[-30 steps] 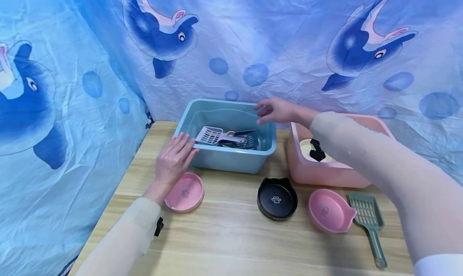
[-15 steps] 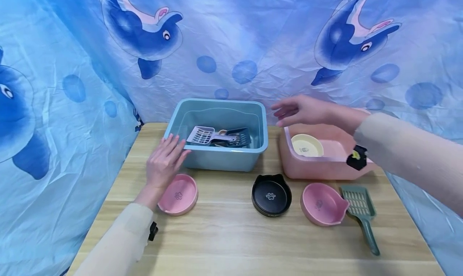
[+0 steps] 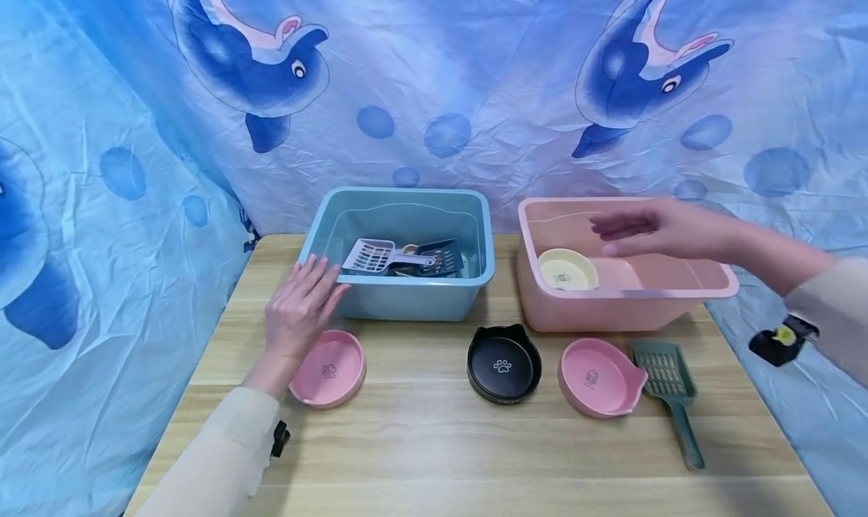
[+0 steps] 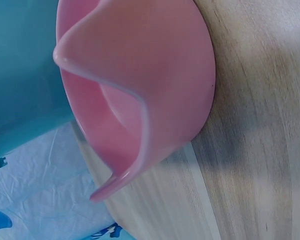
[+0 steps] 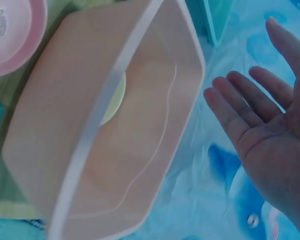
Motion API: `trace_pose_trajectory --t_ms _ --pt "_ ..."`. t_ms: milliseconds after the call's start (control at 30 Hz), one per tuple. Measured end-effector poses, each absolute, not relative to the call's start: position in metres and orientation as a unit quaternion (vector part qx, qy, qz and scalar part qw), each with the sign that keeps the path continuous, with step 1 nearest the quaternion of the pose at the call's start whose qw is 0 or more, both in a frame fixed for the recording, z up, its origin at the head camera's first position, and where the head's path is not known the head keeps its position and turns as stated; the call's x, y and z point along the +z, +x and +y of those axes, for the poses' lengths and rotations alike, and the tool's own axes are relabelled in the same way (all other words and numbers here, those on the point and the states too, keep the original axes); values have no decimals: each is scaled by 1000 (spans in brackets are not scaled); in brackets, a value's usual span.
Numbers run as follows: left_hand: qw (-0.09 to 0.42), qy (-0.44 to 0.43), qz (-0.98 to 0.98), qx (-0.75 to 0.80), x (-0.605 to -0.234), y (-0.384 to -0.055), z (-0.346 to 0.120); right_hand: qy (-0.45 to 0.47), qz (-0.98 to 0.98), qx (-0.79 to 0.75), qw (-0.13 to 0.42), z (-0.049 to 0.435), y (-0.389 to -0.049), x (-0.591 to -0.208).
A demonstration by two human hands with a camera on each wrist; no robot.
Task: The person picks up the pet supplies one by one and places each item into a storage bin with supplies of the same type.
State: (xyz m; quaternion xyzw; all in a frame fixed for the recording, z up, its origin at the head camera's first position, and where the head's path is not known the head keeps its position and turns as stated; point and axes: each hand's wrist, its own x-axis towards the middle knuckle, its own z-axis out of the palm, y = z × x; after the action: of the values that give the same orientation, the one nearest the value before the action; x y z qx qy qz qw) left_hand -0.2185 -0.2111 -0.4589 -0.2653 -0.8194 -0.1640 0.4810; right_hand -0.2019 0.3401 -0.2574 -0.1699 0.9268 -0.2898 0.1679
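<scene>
A person's right hand (image 3: 644, 229) is swinging away from the right rim of a blue bin (image 3: 407, 300), where it was reaching a second ago, and is now hovering before the opening of a pink bin (image 3: 610, 315) in the head view. Its fingers are extending with a slight bend, the thumb is standing apart, and the palm is holding nothing; the right wrist view is showing it clear of the pink bin's rim. The left hand (image 3: 298, 310) is staying at the front left corner of the blue bin, its straight fingers resting on the rim without gripping anything.

Both bins are standing side by side on a wooden surface (image 3: 434, 460), a narrow gap separating them. Inside the blue bin, a lavender scoop (image 3: 369, 256) is lying partly over a dark scoop (image 3: 444, 257), while items beneath are hiding from clear view. A cream bowl (image 3: 568, 270) is sitting at the left end of the pink bin.

In front, a pink bowl (image 3: 337, 370) is resting beside the left wrist, a black bowl (image 3: 503, 365) is sitting farther right, and an eared rose bowl (image 3: 595, 377) is overlapping the edge of a green scoop (image 3: 686, 435). A dolphin-print curtain (image 3: 475, 50) is hanging behind.
</scene>
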Motion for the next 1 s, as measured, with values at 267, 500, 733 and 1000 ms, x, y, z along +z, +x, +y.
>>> trace_pose_trajectory --t_ms 267,500,733,1000 --pt "479 -271 -819 -163 -458 -223 -208 -119 930 -297 183 399 -169 -275" --pt "483 -270 -816 -167 -460 -224 -211 -68 907 -335 248 429 -152 -290" --pt "481 -268 -817 -173 -461 -223 -214 -32 866 -381 322 462 -139 -314" --pt "478 -266 -820 -168 -460 -222 -213 -7 811 -444 380 507 -122 -363"
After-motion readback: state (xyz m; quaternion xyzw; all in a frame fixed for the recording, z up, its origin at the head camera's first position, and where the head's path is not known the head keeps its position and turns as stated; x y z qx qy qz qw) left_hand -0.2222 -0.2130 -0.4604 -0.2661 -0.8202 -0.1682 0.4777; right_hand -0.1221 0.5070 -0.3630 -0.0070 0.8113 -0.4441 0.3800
